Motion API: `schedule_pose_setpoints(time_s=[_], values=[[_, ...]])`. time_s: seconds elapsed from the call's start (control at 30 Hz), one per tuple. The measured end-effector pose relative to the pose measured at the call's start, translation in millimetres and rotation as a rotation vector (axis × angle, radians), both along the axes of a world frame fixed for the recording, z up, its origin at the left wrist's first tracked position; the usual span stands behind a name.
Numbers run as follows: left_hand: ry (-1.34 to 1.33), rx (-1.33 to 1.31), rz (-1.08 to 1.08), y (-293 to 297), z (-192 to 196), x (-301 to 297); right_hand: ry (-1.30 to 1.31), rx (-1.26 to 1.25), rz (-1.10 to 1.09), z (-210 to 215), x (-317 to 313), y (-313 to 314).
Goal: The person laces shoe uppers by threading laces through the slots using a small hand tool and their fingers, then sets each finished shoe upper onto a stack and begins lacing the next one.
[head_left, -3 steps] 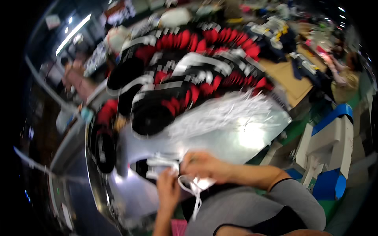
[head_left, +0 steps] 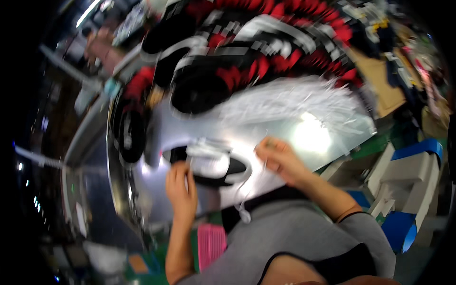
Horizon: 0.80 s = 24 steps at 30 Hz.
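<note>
Black-and-white shoe [head_left: 209,164] is lying on the table [head_left: 154,187], probably for easy reach. Right hand [head_left: 283,162]: fingers seemingly pinching white lace [head_left: 244,216], perhaps controlling it. Left hand [head_left: 181,190] is staying near the shoe's edge, perhaps steadying; grip, cannot tell.

Dim, blurred view
We see white glare on the table [head_left: 343,137], a lit tube [head_left: 88,13] upper left, black bent edges.

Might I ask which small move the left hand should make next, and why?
I would probably press the left hand onto the black-and-white piece to steady it: that hand is at the piece's left end, while the right hand is off to its right, seemingly pinching a white cord, though blur hides the grip.
</note>
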State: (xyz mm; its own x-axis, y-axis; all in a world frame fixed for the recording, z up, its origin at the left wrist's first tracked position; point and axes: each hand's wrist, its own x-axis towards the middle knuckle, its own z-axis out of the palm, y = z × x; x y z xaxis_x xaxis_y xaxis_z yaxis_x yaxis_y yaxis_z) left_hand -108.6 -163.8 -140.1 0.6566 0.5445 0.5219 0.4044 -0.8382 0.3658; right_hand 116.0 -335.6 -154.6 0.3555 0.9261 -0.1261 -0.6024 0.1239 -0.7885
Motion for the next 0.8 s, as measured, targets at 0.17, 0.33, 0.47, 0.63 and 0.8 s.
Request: schedule_pose_setpoints(time_s=[0.17, 0.33, 0.47, 0.63, 0.8], values=[[0.415, -0.066, -0.095, 51, 5, 10, 0.019, -0.127, 0.137, -36, -41, 56], [0.728, -1.507, 0.045, 74, -17, 5, -0.149, -0.239, 0.087, -49, -59, 67], [0.275, -1.944, -0.112, 56, -35, 21, -0.283, -0.198, -0.006, -47, -61, 67], [-0.072, -1.762, -0.039, 27, -22, 30, -0.266, -0.16, -0.002, -33, -57, 59], [-0.24, -1.602, -0.23, -1, -19, 30, -0.411, -0.172, 0.003, -30, -54, 57]])
